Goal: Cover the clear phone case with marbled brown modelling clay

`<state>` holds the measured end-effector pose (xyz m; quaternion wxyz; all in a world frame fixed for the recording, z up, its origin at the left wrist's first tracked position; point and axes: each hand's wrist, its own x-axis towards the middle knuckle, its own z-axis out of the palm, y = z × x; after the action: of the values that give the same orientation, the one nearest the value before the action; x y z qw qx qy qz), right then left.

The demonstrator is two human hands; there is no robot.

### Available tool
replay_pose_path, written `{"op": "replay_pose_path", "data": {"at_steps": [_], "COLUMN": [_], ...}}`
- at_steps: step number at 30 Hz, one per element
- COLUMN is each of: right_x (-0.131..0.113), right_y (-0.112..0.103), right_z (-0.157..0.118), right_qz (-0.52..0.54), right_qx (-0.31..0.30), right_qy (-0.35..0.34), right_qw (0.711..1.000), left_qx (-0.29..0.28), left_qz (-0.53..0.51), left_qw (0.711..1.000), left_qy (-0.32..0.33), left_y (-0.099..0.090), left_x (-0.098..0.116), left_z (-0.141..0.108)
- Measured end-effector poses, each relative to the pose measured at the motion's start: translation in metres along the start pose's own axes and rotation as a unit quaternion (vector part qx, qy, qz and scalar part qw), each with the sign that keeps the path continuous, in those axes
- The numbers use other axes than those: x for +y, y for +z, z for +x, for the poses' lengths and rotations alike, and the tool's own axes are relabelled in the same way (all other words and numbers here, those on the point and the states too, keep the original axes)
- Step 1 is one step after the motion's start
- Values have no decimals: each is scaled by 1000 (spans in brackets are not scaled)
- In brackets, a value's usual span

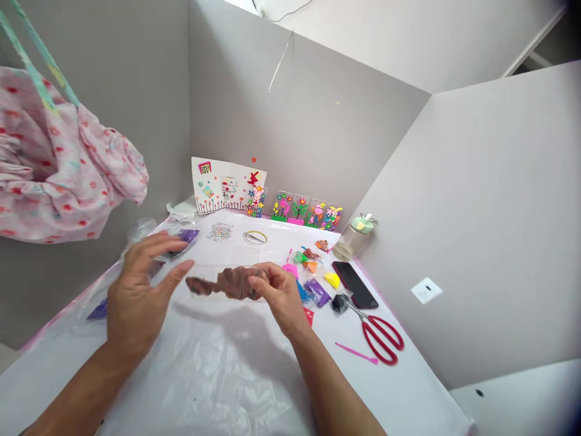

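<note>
Between finger and thumb, my right hand (279, 293) pinches the right end of a clear sheet with a brown, uneven clay-like shape (233, 283) on it. The sheet is raised above the white plastic-covered table (213, 375) and casts a shadow there. My left hand (147, 281) is just left of the sheet, its thumb and fingers apart, with nothing between them. The brown shape has a narrow left end and a wider right part, partly covered by my right fingers.
Red-handled scissors (382, 339), a phone (354, 284) and bagged colored clay (316, 292) lie right. A bottle (354, 237) stands behind them. Beads (220, 232) and decorated cases (299, 209) are at the back. A pink patterned cloth (86, 157) hangs upper left.
</note>
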<state>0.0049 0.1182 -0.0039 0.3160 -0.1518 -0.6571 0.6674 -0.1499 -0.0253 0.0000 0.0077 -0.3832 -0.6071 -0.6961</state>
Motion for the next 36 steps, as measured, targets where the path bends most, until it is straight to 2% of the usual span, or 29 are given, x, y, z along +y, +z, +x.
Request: {"op": "replay_pose_path", "data": {"at_steps": [3, 5, 7, 10, 16, 25, 29, 36], "right_x": [3, 4, 3, 2, 1, 3, 5, 11], "right_y": [10, 14, 17, 19, 24, 26, 25, 23], "right_z": [-7, -10, -11, -13, -15, -15, -15, -13], "right_qz": [6, 21, 34, 38, 51, 63, 62, 75], "right_qx": [-25, -35, -35, -39, -43, -46, -46, -27], "right_qy": [6, 10, 12, 13, 18, 24, 27, 42], "right_qw": [1000, 999, 999, 998, 998, 997, 997, 996], "left_qx": [-56, -96, -105, -89, -69, -58, -58, -115], "left_qz": [129, 149, 161, 173, 181, 203, 187, 229], "left_qw": [980, 968, 964, 964, 964, 950, 960, 936], "left_qy": [144, 178, 184, 183, 183, 229, 201, 242], "left_y": [3, 7, 10, 10, 12, 13, 11, 15], "left_x": [9, 9, 6, 1, 3, -3, 1, 2], "left_z": [-6, -10, -13, -17, -20, -24, -25, -27]}}
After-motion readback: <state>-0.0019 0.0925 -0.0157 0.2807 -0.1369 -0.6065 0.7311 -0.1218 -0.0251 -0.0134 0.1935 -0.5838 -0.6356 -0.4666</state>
